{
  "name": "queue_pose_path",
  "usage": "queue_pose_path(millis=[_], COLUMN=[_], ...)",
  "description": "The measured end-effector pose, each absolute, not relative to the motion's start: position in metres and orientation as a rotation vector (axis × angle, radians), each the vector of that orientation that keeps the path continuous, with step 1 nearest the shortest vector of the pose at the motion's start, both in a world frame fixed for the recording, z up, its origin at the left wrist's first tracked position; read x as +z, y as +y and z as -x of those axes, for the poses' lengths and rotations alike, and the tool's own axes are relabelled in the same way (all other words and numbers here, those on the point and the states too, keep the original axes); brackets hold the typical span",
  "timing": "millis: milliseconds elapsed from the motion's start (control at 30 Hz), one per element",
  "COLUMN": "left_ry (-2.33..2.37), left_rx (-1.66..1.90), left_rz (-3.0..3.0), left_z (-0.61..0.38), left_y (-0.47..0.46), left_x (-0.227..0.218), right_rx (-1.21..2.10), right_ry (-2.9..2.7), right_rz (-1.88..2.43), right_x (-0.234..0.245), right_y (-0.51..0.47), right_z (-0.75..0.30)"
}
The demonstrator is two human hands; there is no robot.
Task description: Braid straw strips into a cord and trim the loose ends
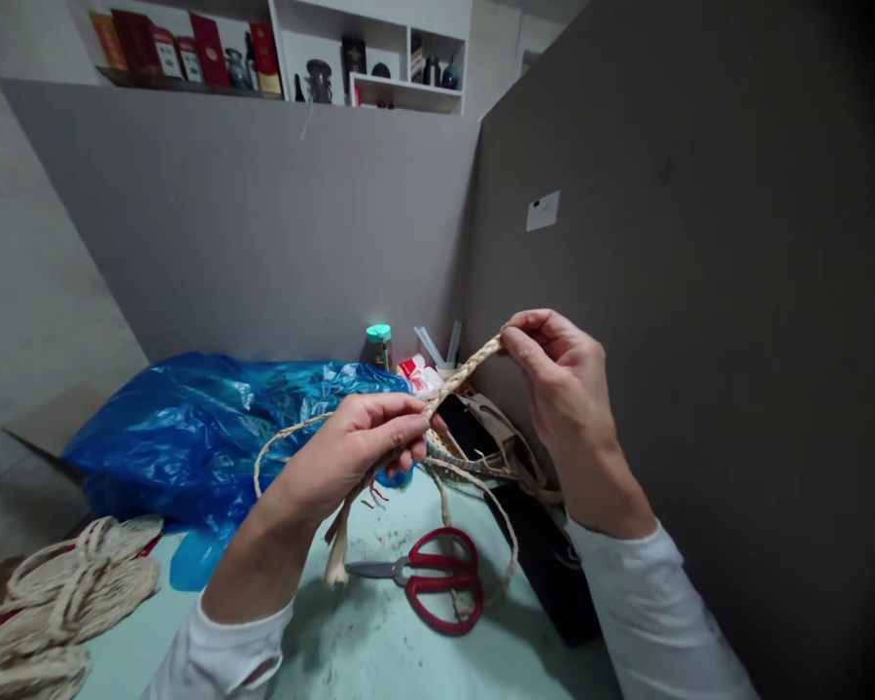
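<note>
A braided cord [467, 373] of pale straw-coloured fibre is stretched on a slant between my two hands, above the table. My left hand [371, 435] pinches its lower end, and loose strands [337, 554] hang below that hand. At the upper right, my right hand [558, 369] grips the other end between thumb and fingers. Scissors [437, 580] with red handles lie on the table beneath, blades pointing left. A thin twisted cord [514, 544] loops around and under the handles.
A blue plastic bag [190, 418] spreads across the table's back left. Bundles of pale cord [80, 593] lie at the left front. Behind my hands stands a jar with a turquoise lid [379, 345]. A black flat object [546, 564] lies right. Grey partitions [277, 224] enclose the table [321, 647].
</note>
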State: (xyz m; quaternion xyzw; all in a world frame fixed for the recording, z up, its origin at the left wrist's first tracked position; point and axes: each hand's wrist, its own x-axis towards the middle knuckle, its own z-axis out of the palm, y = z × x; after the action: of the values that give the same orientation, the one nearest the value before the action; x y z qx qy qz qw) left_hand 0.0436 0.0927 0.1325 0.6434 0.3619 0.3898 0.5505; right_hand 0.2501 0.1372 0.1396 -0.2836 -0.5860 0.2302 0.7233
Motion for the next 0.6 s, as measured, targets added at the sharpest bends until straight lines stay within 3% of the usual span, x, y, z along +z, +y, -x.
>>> queue_pose_path(millis=[333,600], left_ry=[1.060,1.151], left_rx=[0.993,1.203], left_rz=[-1.775,-2.074], left_z=[-0.050,-0.027], left_y=[0.073,0.051], left_x=[0.146,0.150], right_rx=[0.525,0.356], right_ry=[-1.198,-1.101], right_rz=[0.503,0.322], right_x=[0.146,0.164], right_y=[0.139,0.098], right_z=[-0.268,-0.266])
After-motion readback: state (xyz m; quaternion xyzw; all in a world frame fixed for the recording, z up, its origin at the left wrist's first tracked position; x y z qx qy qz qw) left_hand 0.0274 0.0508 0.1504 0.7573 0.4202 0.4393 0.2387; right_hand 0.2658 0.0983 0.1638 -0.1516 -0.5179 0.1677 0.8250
